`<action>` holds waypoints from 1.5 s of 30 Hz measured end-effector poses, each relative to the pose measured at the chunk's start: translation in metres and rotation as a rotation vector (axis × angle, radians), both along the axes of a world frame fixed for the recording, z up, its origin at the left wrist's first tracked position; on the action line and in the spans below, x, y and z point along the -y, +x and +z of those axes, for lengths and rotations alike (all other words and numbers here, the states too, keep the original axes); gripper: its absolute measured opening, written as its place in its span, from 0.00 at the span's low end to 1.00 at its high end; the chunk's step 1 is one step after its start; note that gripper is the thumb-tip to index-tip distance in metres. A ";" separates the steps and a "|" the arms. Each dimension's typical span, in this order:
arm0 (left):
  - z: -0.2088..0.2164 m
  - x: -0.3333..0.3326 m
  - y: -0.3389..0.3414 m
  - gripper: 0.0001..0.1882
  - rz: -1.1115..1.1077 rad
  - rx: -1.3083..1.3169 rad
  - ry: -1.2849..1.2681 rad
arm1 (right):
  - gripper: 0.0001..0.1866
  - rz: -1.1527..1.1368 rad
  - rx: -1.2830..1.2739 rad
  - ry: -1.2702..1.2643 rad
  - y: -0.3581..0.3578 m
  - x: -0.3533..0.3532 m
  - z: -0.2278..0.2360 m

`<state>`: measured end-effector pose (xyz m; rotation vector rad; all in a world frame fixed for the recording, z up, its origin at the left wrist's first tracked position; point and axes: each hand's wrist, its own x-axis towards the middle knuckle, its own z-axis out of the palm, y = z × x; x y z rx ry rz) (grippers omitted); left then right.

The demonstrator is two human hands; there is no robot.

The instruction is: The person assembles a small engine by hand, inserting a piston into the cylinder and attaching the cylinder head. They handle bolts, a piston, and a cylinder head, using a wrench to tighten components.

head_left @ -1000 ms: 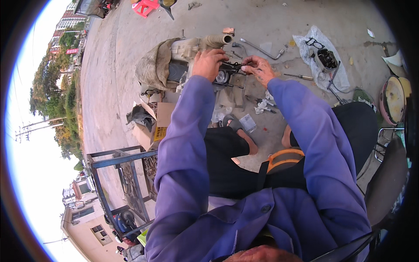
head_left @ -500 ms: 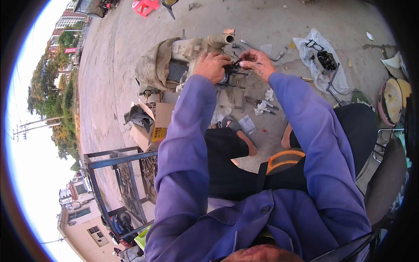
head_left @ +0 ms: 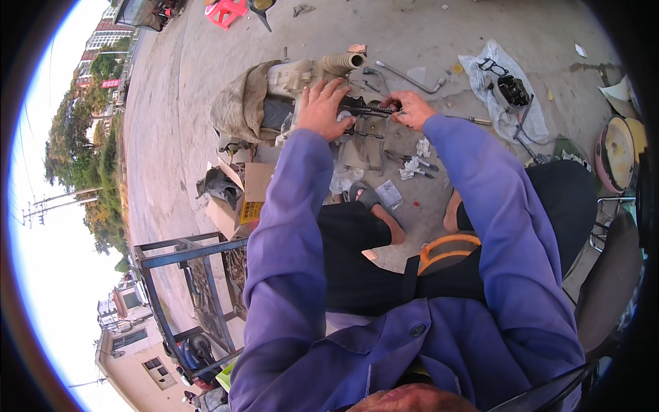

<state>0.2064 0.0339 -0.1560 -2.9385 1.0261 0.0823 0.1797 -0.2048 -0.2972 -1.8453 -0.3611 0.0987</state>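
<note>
A dirty grey engine [head_left: 290,79] sits on the ground ahead of me, with a ribbed hose stub [head_left: 343,63] on its far side. My left hand [head_left: 321,110] lies open on the engine, fingers spread, beside its opening. Thin metal studs [head_left: 367,134] stick out of it toward the right. A dark chain [head_left: 374,109] runs out of the opening between the hands. Its outer end is pinched in the fingertips of my right hand [head_left: 412,110]. The fingers partly hide that end, and my left hand covers part of the engine.
A brown cloth [head_left: 237,103] drapes the engine's left side. An open cardboard box [head_left: 257,182] and a blue metal frame [head_left: 182,255] stand nearer left. Right lie a socket wrench [head_left: 412,74], a plastic sheet [head_left: 480,62] with a black engine part [head_left: 512,92], and crumpled tissues [head_left: 410,168].
My right hand has moved slightly right and down, drawing the chain out straight. My left hand has shifted left, from fingers bunched at the opening to spread on the engine.
</note>
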 end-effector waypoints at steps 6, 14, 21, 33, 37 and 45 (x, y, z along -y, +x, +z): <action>0.010 -0.010 -0.017 0.38 0.109 0.034 -0.079 | 0.13 -0.082 -0.025 0.061 -0.002 -0.006 0.014; 0.023 -0.025 -0.052 0.39 0.253 0.110 -0.111 | 0.17 -0.017 -0.131 0.282 -0.005 -0.008 0.028; 0.016 -0.023 -0.093 0.45 0.333 0.211 -0.180 | 0.18 0.078 -0.076 0.296 0.006 -0.009 0.026; -0.024 0.018 -0.099 0.58 0.532 0.255 -0.112 | 0.17 0.029 -0.056 0.174 0.004 0.003 0.010; -0.035 0.025 -0.090 0.54 0.506 0.340 -0.157 | 0.16 -0.002 -0.027 0.082 0.008 0.001 0.006; -0.058 0.026 -0.082 0.49 0.478 0.457 -0.133 | 0.16 0.023 -0.033 0.264 0.008 0.005 0.007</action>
